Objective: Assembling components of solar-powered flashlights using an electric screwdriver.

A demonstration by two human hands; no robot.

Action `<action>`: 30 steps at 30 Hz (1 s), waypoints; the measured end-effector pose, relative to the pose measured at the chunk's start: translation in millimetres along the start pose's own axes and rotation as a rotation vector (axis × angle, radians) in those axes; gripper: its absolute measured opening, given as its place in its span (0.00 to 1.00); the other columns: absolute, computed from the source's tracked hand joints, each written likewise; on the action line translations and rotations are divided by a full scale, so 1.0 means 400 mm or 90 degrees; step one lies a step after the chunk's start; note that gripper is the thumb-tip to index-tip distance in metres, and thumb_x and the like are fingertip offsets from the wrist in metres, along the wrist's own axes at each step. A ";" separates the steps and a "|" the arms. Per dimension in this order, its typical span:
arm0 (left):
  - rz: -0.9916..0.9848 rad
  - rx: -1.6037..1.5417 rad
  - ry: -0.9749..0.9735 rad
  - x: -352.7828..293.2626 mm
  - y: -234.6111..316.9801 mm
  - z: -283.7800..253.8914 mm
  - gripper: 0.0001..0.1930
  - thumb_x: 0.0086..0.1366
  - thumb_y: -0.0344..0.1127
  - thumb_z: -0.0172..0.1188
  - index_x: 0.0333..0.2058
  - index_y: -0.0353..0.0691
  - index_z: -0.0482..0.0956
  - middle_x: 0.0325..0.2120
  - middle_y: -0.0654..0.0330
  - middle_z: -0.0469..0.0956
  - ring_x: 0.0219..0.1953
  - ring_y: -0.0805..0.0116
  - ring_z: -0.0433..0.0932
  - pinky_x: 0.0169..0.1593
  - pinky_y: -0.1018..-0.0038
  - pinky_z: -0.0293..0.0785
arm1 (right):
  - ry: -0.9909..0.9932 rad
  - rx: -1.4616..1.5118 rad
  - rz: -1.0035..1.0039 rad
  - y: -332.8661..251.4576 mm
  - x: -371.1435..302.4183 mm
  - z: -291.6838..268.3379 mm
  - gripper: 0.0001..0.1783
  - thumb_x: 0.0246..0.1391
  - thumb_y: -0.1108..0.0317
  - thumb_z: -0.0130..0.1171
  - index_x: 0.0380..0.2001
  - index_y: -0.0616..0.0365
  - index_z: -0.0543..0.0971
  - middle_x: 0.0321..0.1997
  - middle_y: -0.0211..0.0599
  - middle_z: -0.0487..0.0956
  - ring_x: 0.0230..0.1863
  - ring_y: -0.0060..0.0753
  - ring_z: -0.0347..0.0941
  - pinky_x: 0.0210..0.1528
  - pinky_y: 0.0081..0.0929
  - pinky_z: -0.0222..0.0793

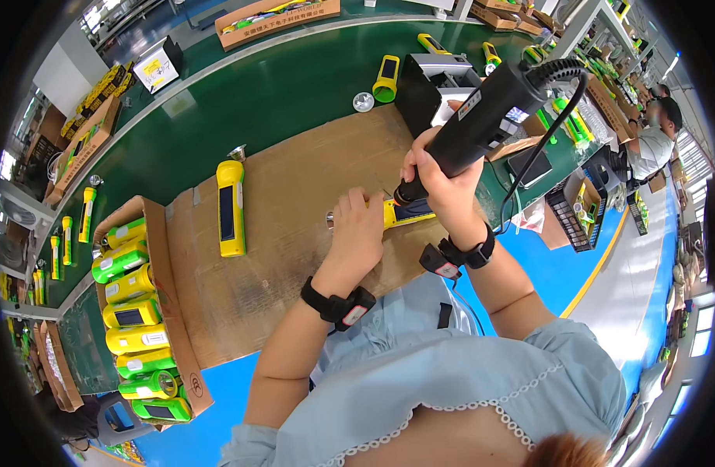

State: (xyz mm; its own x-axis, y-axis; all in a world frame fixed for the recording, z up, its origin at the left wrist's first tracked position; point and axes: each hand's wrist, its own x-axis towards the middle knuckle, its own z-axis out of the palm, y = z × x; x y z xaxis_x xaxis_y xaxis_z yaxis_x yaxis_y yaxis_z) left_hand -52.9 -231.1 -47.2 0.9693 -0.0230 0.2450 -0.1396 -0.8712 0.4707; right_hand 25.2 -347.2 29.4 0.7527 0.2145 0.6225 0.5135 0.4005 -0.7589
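My right hand (448,185) is wrapped round a black corded electric screwdriver (486,117), tilted with its tip down at a yellow flashlight (404,219). That flashlight lies on its side on the cardboard, a dark solar panel showing on its face. Closed over its other end is my left hand (357,226), which hides much of it; a shiny round piece (330,221) peeks out beside the fingers. The exact spot where the screwdriver tip meets the flashlight is hard to make out. Left of my hands lies another yellow flashlight (231,208), with a silver reflector (238,152) beyond it.
A cardboard box (188,342) full of yellow and green flashlights stands at the left. Beyond the cardboard sheet (287,175) are a black bin (420,93), a yellow housing (386,78) and a reflector (363,102). The screwdriver's cable (556,128) hangs at the right. A person (655,148) sits far right.
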 end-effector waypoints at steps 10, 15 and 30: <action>-0.001 -0.006 -0.001 -0.001 0.001 0.004 0.32 0.41 0.24 0.66 0.49 0.37 0.69 0.44 0.49 0.65 0.48 0.50 0.65 0.50 0.60 0.63 | 0.006 0.042 0.010 0.032 0.006 0.000 0.26 0.46 0.84 0.54 0.44 0.56 0.55 0.26 0.36 0.73 0.21 0.24 0.72 0.23 0.22 0.71; -0.004 -0.008 0.000 0.003 0.001 0.004 0.32 0.40 0.24 0.66 0.49 0.37 0.69 0.44 0.49 0.65 0.48 0.50 0.65 0.50 0.60 0.63 | 0.018 0.007 -0.001 0.029 0.001 0.003 0.34 0.46 0.84 0.48 0.57 0.59 0.51 0.24 0.39 0.70 0.20 0.29 0.70 0.25 0.27 0.71; 0.002 -0.008 -0.003 0.007 -0.004 0.011 0.31 0.40 0.27 0.66 0.48 0.35 0.69 0.42 0.49 0.66 0.47 0.50 0.66 0.49 0.60 0.63 | -0.004 0.024 -0.009 0.067 -0.021 -0.031 0.37 0.44 0.85 0.53 0.58 0.60 0.52 0.25 0.36 0.73 0.22 0.24 0.71 0.26 0.23 0.70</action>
State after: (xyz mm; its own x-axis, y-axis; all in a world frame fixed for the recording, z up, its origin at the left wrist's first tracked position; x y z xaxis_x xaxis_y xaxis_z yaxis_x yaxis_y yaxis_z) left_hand -49.0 -232.0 -51.0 0.9696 -0.0277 0.2430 -0.1451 -0.8648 0.4806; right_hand 37.7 -349.3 1.4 0.7427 0.2132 0.6348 0.5088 0.4367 -0.7419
